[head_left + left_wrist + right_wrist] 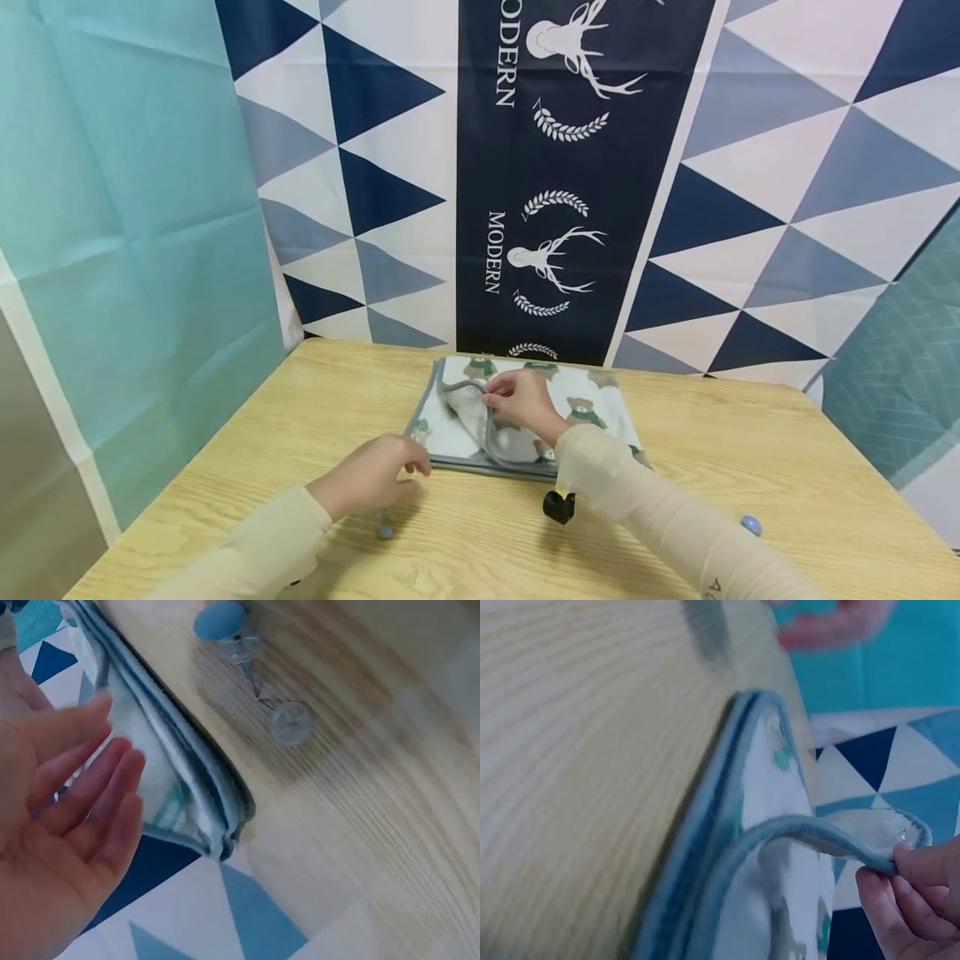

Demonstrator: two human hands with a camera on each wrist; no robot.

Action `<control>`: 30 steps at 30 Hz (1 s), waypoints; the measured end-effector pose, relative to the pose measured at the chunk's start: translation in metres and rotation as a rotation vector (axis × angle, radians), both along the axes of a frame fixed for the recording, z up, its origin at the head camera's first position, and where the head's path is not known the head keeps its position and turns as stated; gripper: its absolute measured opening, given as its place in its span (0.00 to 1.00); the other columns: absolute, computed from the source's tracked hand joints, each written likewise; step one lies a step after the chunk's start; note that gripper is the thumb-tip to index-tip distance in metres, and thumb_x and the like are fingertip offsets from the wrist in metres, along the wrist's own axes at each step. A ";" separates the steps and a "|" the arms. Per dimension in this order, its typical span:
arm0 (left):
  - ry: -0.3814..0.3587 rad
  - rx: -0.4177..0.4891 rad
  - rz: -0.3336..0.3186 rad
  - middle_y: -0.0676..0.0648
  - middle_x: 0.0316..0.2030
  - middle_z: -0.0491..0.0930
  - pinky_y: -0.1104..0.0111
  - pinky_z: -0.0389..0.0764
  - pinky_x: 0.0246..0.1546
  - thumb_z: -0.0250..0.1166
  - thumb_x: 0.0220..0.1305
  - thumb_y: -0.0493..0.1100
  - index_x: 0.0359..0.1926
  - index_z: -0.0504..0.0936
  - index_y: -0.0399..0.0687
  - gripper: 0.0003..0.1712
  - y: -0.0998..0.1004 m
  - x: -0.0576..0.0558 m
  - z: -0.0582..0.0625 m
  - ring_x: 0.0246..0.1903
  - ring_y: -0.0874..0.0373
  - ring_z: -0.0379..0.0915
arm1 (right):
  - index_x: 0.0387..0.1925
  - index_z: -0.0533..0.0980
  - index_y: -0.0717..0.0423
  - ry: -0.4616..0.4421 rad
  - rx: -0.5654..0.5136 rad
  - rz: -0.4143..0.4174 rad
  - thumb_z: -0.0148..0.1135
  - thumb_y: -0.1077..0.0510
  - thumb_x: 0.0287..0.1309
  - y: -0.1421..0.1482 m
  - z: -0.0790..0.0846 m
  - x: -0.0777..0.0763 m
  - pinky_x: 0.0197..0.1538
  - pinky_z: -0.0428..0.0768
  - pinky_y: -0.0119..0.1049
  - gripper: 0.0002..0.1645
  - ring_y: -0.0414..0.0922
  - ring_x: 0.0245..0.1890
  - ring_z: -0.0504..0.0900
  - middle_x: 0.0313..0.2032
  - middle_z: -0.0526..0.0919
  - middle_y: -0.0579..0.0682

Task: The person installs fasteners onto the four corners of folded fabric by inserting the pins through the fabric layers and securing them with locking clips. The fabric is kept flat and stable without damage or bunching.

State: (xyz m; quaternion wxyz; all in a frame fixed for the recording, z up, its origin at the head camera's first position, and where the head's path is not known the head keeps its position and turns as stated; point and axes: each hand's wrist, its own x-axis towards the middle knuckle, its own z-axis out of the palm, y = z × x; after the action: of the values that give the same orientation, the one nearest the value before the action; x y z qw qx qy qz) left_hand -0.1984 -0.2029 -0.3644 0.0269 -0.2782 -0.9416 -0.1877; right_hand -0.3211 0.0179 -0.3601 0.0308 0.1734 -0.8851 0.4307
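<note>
Head view, bear-print blanket (517, 447) pinched at grey edging (491, 437) by right hand (527, 404), blurred left hand (375, 475) seemingly held loose just beside it.

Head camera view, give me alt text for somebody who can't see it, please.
A person's right hand pinches a raised, grey-trimmed edge of a folded white bear-print blanket on a wooden table. The left hand hovers near the blanket's front left corner, holding nothing. Behind hangs a backdrop of blue triangles and white deer heads.
</note>
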 end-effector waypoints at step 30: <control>-0.010 -0.171 -0.086 0.61 0.20 0.80 0.81 0.71 0.25 0.72 0.41 0.26 0.19 0.83 0.52 0.15 -0.008 0.037 -0.015 0.21 0.76 0.64 | 0.42 0.81 0.68 -0.224 -0.139 -0.227 0.67 0.63 0.55 0.073 -0.002 -0.060 0.40 0.85 0.34 0.14 0.35 0.22 0.83 0.35 0.87 0.57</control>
State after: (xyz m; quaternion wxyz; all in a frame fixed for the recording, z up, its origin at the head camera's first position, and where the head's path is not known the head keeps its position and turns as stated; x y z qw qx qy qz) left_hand -0.1612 -0.2114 -0.3790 -0.0100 -0.3188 -0.9415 -0.1090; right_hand -0.3809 0.0910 -0.3626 -0.0079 0.0208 -0.8650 0.5012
